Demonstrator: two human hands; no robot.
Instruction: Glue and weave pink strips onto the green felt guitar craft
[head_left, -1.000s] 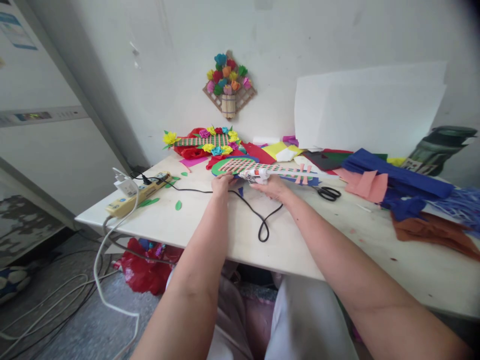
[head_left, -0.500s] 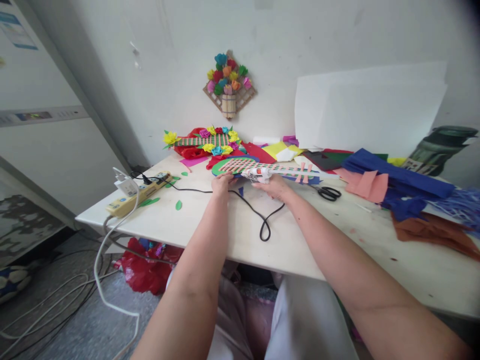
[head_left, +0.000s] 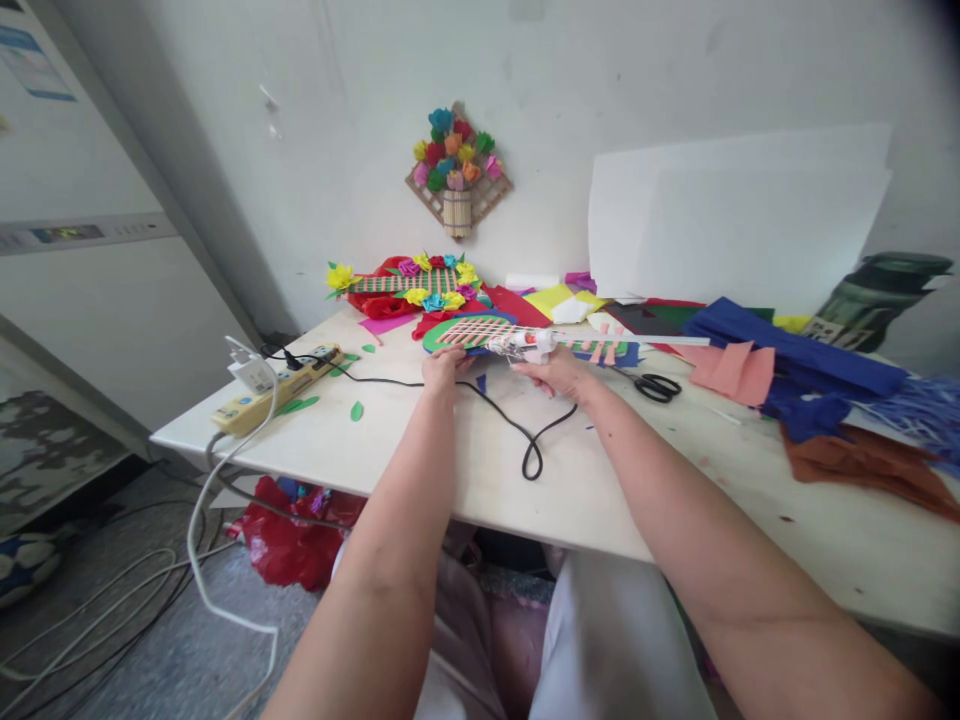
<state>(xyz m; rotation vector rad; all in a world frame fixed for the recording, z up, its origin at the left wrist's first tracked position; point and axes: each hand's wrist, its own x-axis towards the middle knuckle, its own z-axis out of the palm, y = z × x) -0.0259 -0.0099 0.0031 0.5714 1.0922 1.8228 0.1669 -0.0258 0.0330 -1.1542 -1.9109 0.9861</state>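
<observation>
A guitar-shaped craft piece (head_left: 472, 328), green and blue with a lattice of pale pink strips, lies flat on the table. At its near left edge my left hand (head_left: 444, 366) is closed, the fingers gripping the rim. My right hand (head_left: 559, 372) is wrapped round a white hot glue gun (head_left: 534, 345), its nozzle pointing left over the craft's near side. Out of the gun's back a long white glue stick (head_left: 652, 340) runs right, above the craft's neck. The gun's black cord (head_left: 495, 405) loops across the table.
Black scissors (head_left: 658, 387) lie right of the craft. A yellow power strip (head_left: 277, 388) sits at the left edge. A flower-trimmed guitar craft (head_left: 409, 284) is behind. Blue crepe paper (head_left: 795, 345) and other coloured sheets cover the right side, near a dark bottle (head_left: 877, 305).
My right hand and the glue gun have shifted slightly right, and the glue stick's end now reaches further right and sits higher. My left hand stays at the craft's edge.
</observation>
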